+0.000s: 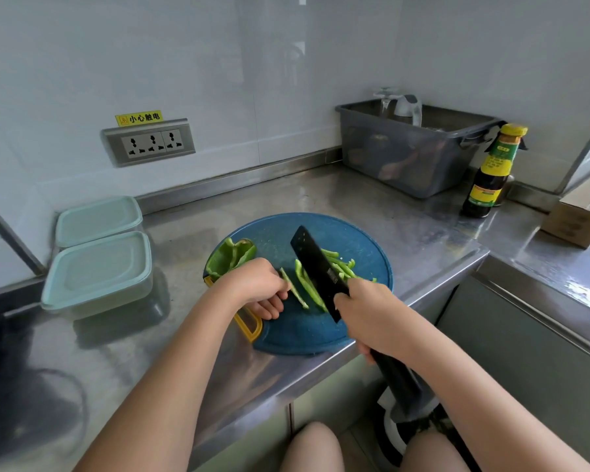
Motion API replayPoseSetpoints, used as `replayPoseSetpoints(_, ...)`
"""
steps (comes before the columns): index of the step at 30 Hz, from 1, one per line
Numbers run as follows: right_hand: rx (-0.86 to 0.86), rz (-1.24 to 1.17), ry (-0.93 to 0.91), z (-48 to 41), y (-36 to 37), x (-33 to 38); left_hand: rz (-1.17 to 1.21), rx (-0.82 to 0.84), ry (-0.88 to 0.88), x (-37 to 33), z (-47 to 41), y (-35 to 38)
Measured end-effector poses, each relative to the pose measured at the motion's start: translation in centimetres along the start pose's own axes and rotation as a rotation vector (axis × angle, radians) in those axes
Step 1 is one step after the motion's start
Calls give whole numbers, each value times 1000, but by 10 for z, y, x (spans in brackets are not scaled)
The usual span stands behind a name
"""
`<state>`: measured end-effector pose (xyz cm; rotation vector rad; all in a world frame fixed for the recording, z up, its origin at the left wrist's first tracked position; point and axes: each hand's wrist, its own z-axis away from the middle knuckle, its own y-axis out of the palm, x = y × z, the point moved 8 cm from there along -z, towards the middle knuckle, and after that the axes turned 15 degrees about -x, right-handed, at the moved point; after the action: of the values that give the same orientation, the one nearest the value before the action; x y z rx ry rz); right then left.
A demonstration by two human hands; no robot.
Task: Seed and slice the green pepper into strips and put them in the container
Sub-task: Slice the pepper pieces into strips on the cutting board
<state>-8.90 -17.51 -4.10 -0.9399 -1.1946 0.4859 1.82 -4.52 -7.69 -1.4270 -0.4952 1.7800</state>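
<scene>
Head view:
- Right hand (372, 315): grip clamped on knife (315, 267) handle, blade down on board (355, 240), centre frame.
- Left hand (263, 287): fingers curled, pinning piece (295, 292) just left of blade.
- Piece long axis: upper left to lower right, roughly parallel to blade.
- Cut strips (341, 265): right of blade.
- Uncut half (232, 255): upper left on board, nearer left hand.
- 2 lidded containers (97, 274): on table (406, 212), far left.
</scene>
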Motion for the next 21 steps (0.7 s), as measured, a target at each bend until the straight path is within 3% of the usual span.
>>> replayPoseSetpoints(2,-54,-48,30,-7,-10,1,30,-58,28,0,-2,-4)
replayPoseSetpoints(5,-75,-57,45,-14,-17,3,13,-320,194,-9,-9,-20)
replayPoseSetpoints(7,-59,-36,43,-15,-16,5,-8,-410,275,-15,-9,-24)
replayPoseSetpoints(12,-57,19,-11,-9,-15,7,-91,-409,312,-19,-10,-11)
replayPoseSetpoints(21,-94,109,-158,-3,6,17,-44,-408,204,-4,-16,-20)
